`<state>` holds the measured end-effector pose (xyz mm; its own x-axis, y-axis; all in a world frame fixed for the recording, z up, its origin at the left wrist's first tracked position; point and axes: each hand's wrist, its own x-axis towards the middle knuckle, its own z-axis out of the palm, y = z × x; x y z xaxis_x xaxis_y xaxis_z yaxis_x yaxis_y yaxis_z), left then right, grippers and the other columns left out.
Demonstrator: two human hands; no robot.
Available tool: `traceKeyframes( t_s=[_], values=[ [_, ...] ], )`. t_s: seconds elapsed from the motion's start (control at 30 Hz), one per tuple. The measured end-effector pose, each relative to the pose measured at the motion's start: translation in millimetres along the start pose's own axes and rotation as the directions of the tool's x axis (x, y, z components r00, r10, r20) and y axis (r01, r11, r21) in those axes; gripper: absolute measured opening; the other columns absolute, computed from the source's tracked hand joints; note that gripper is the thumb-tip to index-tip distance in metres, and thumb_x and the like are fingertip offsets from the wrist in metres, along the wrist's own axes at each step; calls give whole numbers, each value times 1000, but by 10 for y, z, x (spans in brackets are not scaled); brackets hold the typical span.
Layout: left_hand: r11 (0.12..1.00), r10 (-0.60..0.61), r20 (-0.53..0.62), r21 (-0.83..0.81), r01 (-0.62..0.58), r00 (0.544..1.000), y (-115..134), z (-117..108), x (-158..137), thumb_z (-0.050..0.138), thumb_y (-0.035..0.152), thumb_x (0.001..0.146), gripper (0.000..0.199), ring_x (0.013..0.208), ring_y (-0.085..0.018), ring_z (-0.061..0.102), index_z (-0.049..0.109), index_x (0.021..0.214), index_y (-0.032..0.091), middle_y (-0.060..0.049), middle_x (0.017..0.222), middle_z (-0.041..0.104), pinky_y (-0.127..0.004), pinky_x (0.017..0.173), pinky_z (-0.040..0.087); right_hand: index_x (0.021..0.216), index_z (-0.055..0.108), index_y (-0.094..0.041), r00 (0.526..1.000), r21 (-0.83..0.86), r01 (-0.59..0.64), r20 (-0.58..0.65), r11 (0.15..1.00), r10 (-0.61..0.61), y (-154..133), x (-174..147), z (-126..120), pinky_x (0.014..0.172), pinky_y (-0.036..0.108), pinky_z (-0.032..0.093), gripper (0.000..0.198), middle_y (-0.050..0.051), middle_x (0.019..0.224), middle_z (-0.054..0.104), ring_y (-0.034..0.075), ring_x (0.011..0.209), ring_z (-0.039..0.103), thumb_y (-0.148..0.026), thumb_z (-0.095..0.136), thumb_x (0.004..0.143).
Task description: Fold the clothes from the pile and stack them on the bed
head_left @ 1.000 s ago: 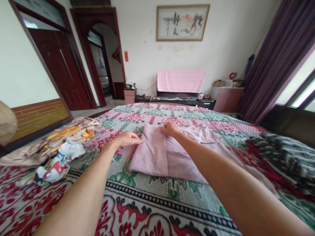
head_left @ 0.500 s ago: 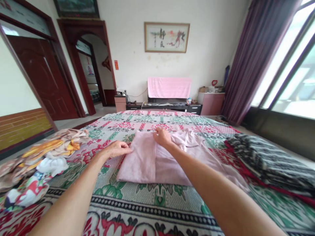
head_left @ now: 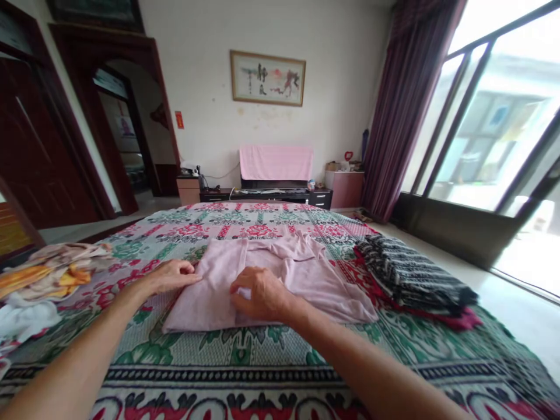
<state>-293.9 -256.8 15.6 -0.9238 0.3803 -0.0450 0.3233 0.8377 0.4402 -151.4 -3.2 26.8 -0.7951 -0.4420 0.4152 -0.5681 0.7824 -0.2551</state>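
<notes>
A pale pink garment (head_left: 301, 280) lies on the patterned bed cover, its left part folded over in a flat panel. At the garment's left edge is my left hand (head_left: 172, 275), fingers curled and thumb laid along the cloth, closed on that edge. My right hand (head_left: 262, 291) rests over the middle of the garment by the folded panel's edge. Its fingers bend down towards the thumb, pinching at the cloth; the fingertips are partly hidden. Towards the right, the garment spreads out loosely with a few wrinkles.
A folded black-and-white striped cloth (head_left: 411, 274) lies on the right of the bed cover (head_left: 210, 379). Crumpled tan and orange clothes (head_left: 56, 268) and a white cloth (head_left: 26, 318) lie at the left. A low cabinet (head_left: 321, 198) stands beyond the bed.
My right hand has come from the panel's far edge towards me, down to the middle of the garment. My left hand stays at the left edge. The view has turned right.
</notes>
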Motion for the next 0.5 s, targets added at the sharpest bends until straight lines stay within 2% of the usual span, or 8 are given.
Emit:
traceKeyframes(
  t_s=[0.27,0.5],
  values=[
    [1000,6,2,-9,-6,1000,-34,8,10,58,63,61,45,73,-20,57,63,72,20,-2,75,64,-26,62,39,91,72,-25,995,-102,36,93,994,-26,-12,-98,31,74,30,41,20,3,87,67,18,83,59,-26,57,77],
    [997,-12,5,-72,13,1000,9,-13,-15,61,60,58,43,75,-21,58,63,70,20,-2,74,65,-26,63,41,99,70,-26,995,-78,62,89,995,-55,75,-132,43,75,28,41,26,2,91,68,17,87,59,-23,56,76]
  ],
)
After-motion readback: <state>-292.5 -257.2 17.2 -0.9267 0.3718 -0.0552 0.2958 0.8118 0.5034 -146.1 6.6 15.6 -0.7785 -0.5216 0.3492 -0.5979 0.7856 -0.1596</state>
